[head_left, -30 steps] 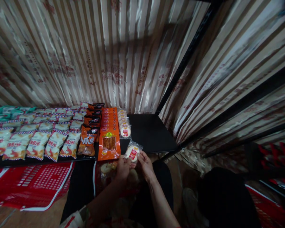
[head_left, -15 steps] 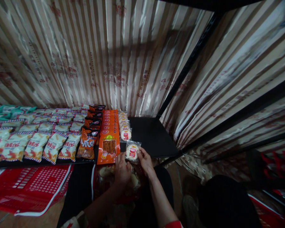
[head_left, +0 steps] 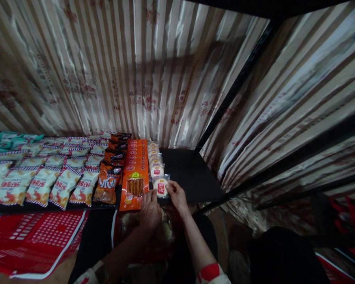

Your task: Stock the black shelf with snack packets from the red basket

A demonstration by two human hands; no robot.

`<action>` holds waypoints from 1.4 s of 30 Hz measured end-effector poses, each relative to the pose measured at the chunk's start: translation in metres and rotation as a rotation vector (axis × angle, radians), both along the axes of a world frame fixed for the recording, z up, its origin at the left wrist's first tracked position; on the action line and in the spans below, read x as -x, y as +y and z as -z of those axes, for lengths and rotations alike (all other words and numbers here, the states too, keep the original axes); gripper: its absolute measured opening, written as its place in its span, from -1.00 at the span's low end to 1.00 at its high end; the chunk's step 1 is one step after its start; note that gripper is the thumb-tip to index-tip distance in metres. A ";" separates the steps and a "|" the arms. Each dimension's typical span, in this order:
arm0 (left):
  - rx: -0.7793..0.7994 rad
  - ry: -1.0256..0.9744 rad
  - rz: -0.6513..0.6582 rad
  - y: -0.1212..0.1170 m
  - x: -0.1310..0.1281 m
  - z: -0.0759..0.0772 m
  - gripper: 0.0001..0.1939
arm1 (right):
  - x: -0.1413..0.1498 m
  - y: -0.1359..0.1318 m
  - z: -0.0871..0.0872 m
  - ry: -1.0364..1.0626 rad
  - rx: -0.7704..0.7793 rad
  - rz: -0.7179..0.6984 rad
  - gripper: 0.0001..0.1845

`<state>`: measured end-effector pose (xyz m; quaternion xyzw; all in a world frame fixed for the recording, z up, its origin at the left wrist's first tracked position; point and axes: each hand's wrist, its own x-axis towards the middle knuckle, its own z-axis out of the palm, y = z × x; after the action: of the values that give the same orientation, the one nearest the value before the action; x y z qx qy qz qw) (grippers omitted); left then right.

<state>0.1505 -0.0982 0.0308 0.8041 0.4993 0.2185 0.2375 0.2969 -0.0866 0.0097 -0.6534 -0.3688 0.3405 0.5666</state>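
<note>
A person's left hand (head_left: 150,211), palm down with fingers loosely extended, and right hand (head_left: 176,197), thumb and fingers partly closed, meet at a round white cake packet (head_left: 161,187) at the front edge of a black shelf (head_left: 192,173). Fingertips are at the packet's left and right sides; whether either hand grips it cannot be told. Directly behind, a row of matching packets (head_left: 156,159) runs toward the back edge. Just left lie overlapping orange stick-snack packs (head_left: 135,189), then orange-and-black bags (head_left: 106,183), ranks of pale snack bags (head_left: 37,184) and, toward the far left, teal packets (head_left: 6,138). Below the front edge sit a red basket (head_left: 44,232) at left and more round packets (head_left: 165,228) under the hands. A black post (head_left: 233,90) rises at the back right corner before a striped curtain (head_left: 106,71).
</note>
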 end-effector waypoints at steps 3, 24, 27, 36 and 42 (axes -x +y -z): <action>-0.004 0.036 -0.012 0.004 -0.001 0.001 -0.44 | -0.003 0.008 0.005 -0.098 0.028 0.029 -0.66; -0.004 0.186 -0.021 0.030 -0.009 -0.002 -0.46 | -0.002 0.039 0.011 -0.407 0.053 0.085 -0.65; -0.011 0.199 -0.009 0.032 -0.009 0.001 -0.45 | 0.001 0.039 0.009 -0.455 0.097 0.097 -0.62; -0.018 0.206 0.018 0.033 -0.010 0.003 -0.44 | 0.004 0.040 0.004 -0.506 0.165 0.105 -0.62; -0.044 0.218 0.004 0.034 -0.012 0.006 -0.44 | 0.003 0.042 0.006 -0.547 0.164 0.109 -0.64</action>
<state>0.1622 -0.0643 0.0246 0.8291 0.5156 0.1403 0.1647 0.2938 -0.0447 0.0041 -0.7835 -0.4436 0.1494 0.4088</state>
